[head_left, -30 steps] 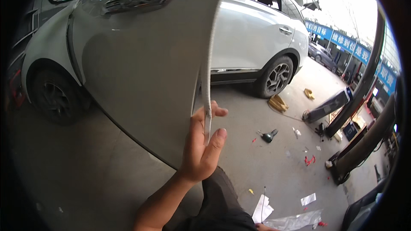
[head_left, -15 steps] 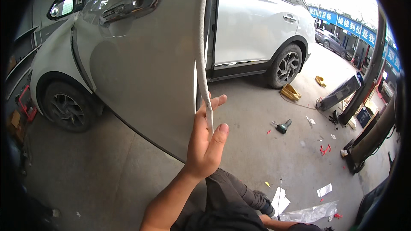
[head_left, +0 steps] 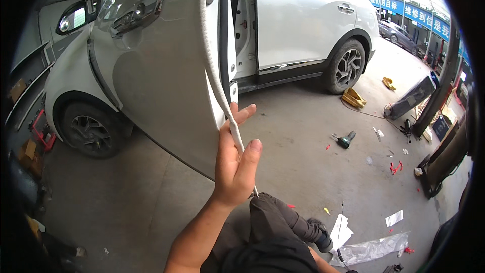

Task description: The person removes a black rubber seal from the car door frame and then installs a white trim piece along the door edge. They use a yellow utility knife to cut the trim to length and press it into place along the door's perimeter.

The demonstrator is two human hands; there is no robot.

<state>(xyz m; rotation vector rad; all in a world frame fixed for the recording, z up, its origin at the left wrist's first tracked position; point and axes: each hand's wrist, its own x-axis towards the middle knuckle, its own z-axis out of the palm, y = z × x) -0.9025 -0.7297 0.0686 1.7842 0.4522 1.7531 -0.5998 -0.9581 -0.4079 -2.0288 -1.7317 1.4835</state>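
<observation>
A pale, rope-like strip (head_left: 215,78) runs down the rear edge of a white car door (head_left: 166,86), which stands open. My left hand (head_left: 236,164) is at the lower part of that edge. The strip crosses its palm between thumb and fingers, and its tail emerges below, near my knee. Thumb and fingers are stretched apart, not wrapped round the strip. At the lower edge only a piece of my right forearm (head_left: 319,262) shows; the right hand is out of sight.
The car's rear door (head_left: 298,25) is beyond. On the floor lie a power tool (head_left: 346,140), yellow wheel chocks (head_left: 353,98), red scraps (head_left: 396,167), paper (head_left: 342,232) and clear plastic film (head_left: 376,248). Lift posts (head_left: 444,156) stand at right, shelving (head_left: 28,63) at left.
The view has shifted, exposing more of the door's inner edge and the door opening. My left hand sits slightly higher, and more of the strip's tail shows below it.
</observation>
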